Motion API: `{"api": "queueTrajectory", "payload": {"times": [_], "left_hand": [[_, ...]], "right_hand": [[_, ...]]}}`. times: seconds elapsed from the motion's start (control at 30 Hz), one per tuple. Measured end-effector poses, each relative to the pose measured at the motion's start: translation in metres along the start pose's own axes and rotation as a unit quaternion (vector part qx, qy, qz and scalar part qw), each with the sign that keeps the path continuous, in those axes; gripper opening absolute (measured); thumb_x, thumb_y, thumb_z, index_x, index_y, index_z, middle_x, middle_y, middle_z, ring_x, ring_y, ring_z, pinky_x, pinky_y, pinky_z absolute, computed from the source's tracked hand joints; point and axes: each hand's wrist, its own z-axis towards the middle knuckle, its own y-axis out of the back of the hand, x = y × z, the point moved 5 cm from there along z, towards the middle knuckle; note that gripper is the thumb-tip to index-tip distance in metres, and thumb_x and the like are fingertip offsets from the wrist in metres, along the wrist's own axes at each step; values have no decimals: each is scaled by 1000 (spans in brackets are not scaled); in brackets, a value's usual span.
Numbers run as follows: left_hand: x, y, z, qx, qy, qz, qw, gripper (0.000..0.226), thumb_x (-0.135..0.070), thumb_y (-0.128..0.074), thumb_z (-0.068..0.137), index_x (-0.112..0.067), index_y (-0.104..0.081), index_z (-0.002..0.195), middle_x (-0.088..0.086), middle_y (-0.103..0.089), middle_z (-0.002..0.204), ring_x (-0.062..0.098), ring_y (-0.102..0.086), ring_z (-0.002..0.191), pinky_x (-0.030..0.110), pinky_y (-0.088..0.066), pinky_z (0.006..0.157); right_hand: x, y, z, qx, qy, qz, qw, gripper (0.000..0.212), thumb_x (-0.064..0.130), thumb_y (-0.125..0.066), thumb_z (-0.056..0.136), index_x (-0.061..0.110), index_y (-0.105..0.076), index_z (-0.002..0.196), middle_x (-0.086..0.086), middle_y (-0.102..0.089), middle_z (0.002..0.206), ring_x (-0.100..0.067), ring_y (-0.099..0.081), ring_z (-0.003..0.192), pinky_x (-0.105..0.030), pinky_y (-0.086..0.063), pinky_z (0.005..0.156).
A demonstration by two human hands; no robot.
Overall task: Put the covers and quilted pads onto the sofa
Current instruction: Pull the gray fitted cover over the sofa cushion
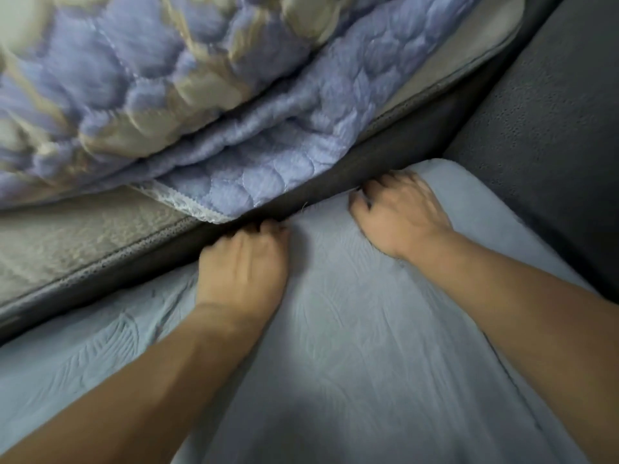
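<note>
left hand (243,262) fingers tucked into sofa (385,152) gap, grip can't tell | right hand (398,212) curled, bunching pale blue cover (351,346) | quilted pad (167,95) piled above

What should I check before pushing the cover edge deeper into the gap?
1. Left hand at the gap: ok, fingertips at the cover's edge by the dark crevice.
2. Right hand at the gap: ok, fingers curled on the edge.
3. Cover flat under the arms: not ok, creases run from both hands.
4. Edge fully tucked: cannot tell, the crevice is dark.
5. Quilted pad clear of the gap: not ok, its lace corner overhangs the crevice near the left hand.
6. Cover corner by the right hand seated: cannot tell.
</note>
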Motion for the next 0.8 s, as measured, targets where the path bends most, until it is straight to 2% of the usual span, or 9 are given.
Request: {"api": "queueTrajectory", "payload": {"times": [0.07, 0.17, 0.27, 0.4, 0.47, 0.53, 0.6, 0.7, 0.8], "left_hand": [[-18, 14, -18, -23, -99, 25, 994, 9, -24, -67, 91, -16, -67, 95, 9, -70, 86, 34, -67, 78, 37, -50, 60], [-22, 14, -4, 5, -71, 0, 997, 14, -28, -60, 97, -18, -66, 104, 5, -69, 97, 32, -70, 82, 34, -40, 56], [-22, 6, 21, 26, -25, 25, 999, 14, -25, -56, 99, -18, -67, 102, 4, -68, 101, 31, -70, 88, 36, -44, 64], [-37, 4, 29, -41, -106, 98, 989, 9, -6, -66, 64, -14, -67, 64, 4, -62, 62, 26, -59, 47, 24, -27, 45], [-43, 3, 38, -51, -120, 155, 979, 8, -11, -63, 62, -16, -68, 60, -1, -61, 56, 20, -59, 43, 21, -31, 40], [-46, 1, 46, -13, -108, 202, 973, 19, -9, -58, 73, -16, -76, 76, 2, -69, 68, 22, -70, 61, 26, -49, 49], [-56, -7, 53, 57, -115, 177, 976, 31, -3, -50, 92, -11, -74, 108, 10, -73, 101, 32, -72, 94, 38, -56, 71], [-63, -9, 61, 79, -100, 164, 978, 33, -3, -45, 98, -10, -70, 119, 11, -71, 115, 32, -68, 108, 39, -55, 80], [-60, -16, 55, 73, -89, 137, 984, 29, -6, -49, 96, -14, -73, 111, 9, -74, 103, 28, -72, 96, 34, -55, 72]], "right_hand": [[0, -1, 8, 52, -19, -6, 998, 52, 42, -29, 94, 10, -70, 93, -17, -71, 99, -35, -62, 100, -47, -40, 102], [-3, -6, 19, 93, -29, -24, 995, 66, 47, -14, 92, 16, -71, 104, -10, -71, 111, -32, -59, 112, -48, -31, 111], [-6, -8, 21, 64, -26, -32, 997, 61, 45, -20, 95, 14, -72, 97, -10, -73, 105, -34, -59, 106, -45, -35, 106], [-8, -6, 15, -28, -30, -2, 999, 42, 34, -36, 93, 10, -66, 75, -15, -69, 82, -37, -58, 84, -43, -41, 85], [-14, 2, 14, -89, -69, 66, 991, 32, 28, -46, 89, 7, -63, 72, -17, -64, 80, -37, -55, 84, -44, -43, 77], [-17, 13, 9, -141, -117, 119, 976, 22, 23, -51, 84, 4, -60, 78, -20, -58, 90, -37, -50, 92, -46, -43, 77], [-25, 18, 0, -165, -169, 127, 963, 18, 19, -52, 80, 4, -59, 88, -21, -53, 100, -37, -47, 97, -47, -40, 81], [-82, 5, -19, -63, -285, 163, 943, 31, 18, -47, 91, 5, -64, 114, -24, -56, 117, -42, -51, 108, -45, -38, 93], [-146, 4, -42, 124, -374, 240, 887, 44, 33, -55, 100, 9, -58, 136, -21, -60, 130, -37, -56, 119, -39, -43, 99]]}}
